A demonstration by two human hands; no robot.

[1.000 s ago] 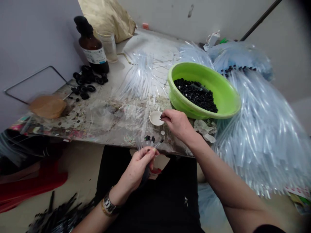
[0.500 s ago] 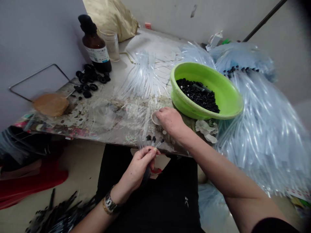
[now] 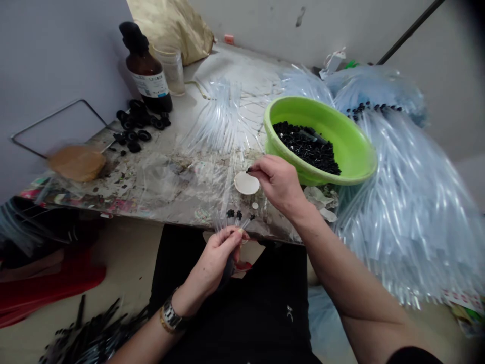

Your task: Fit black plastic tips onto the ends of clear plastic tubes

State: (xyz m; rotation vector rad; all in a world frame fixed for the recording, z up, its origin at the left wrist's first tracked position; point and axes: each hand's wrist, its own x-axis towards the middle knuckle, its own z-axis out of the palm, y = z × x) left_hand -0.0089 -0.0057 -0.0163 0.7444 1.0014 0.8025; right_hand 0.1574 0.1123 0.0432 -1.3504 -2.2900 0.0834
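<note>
Near the table's front edge my left hand (image 3: pixel 214 258) is closed around a few thin clear plastic tubes (image 3: pixel 222 224). Small black fittings (image 3: pixel 239 215) sit on the ends of some of these tubes. My right hand (image 3: pixel 278 183) pinches a small black fitting (image 3: pixel 249 171) between thumb and fingertips, just above the far right rim of a shallow white dish (image 3: pixel 247 185). Behind that hand stands a green basin (image 3: pixel 361 174) with a heap of small black fittings (image 3: pixel 308 149) in it.
Loose clear tubes (image 3: pixel 223 119) lie fanned across the table's middle. A large bundle of tubes (image 3: pixel 409 202) hangs over the right side. At the back left are a brown bottle (image 3: pixel 146 71), a clear plastic cup (image 3: pixel 172 71) and several black rings (image 3: pixel 138 119).
My right hand has drawn back from over the white dish, slightly up and right, uncovering it. A small black fitting now shows in its fingertips. My left hand stays nearly still.
</note>
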